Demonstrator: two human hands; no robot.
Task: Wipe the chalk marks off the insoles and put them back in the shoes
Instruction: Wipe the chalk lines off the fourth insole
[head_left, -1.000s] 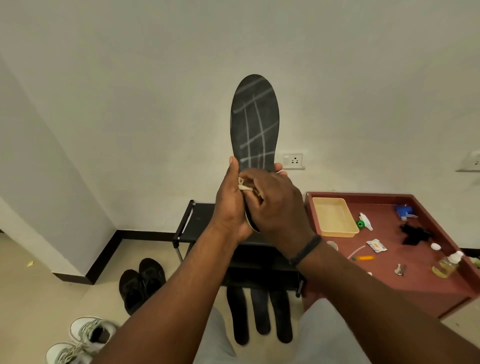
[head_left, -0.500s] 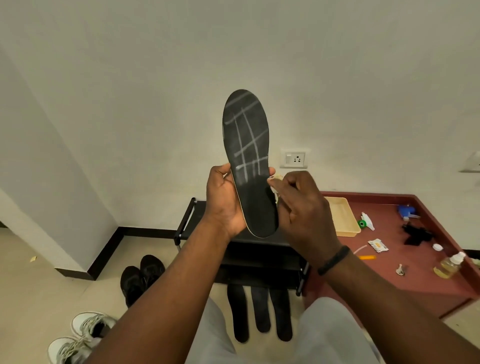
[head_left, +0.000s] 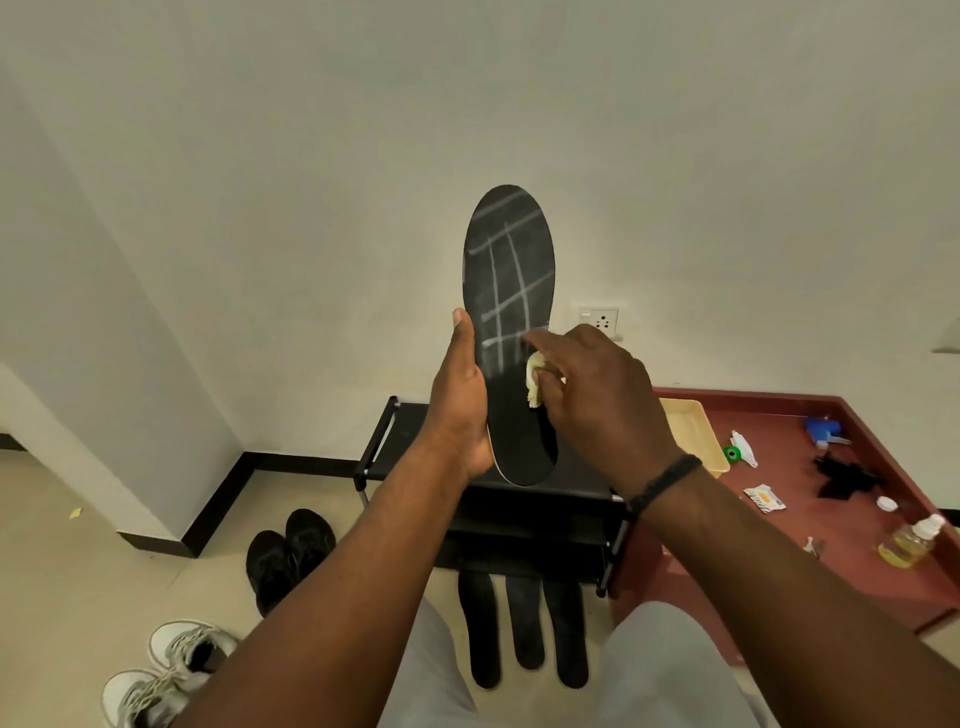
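The black foam insole with white chalk grid lines (head_left: 506, 332) is held upright in front of the pale wall, at the centre of the view. The left hand (head_left: 460, 410) grips its left edge, thumb laid up along the rim and fingers curled behind the heel half. Half a second ago the right hand (head_left: 597, 395) stood off the insole's right edge with no cloth showing. It now lies across the lower middle of the insole, its fingers (head_left: 540, 345) pinching a small pale yellow wad of cloth (head_left: 535, 387) against the black face, just below the lowest chalk line. The insole also sits slightly higher and squarer to the camera than it did then.

Judgement: wiping contact is re-established at the bottom of the marked zone. The heel half below the cloth shows no chalk, while the grid across the toe half remains plain. This insole is therefore only part cleaned.

Orientation: the long axis runs close to vertical, from 6 o'clock to 12 o'clock, leaning very slightly toward 1 o'clock. The rounded toe points to 12 o'clock and the heel to 6 o'clock, above the black metal shoe rack (head_left: 488, 499). The chalked face is turned to the camera.

Three more dark insoles (head_left: 524, 623) lie on the floor at 6 o'clock. Whether they carry chalk cannot be told. A pair of black shoes (head_left: 288, 556) and a pair of white lace-up sneakers (head_left: 166, 670) stand at 7 to 8 o'clock.
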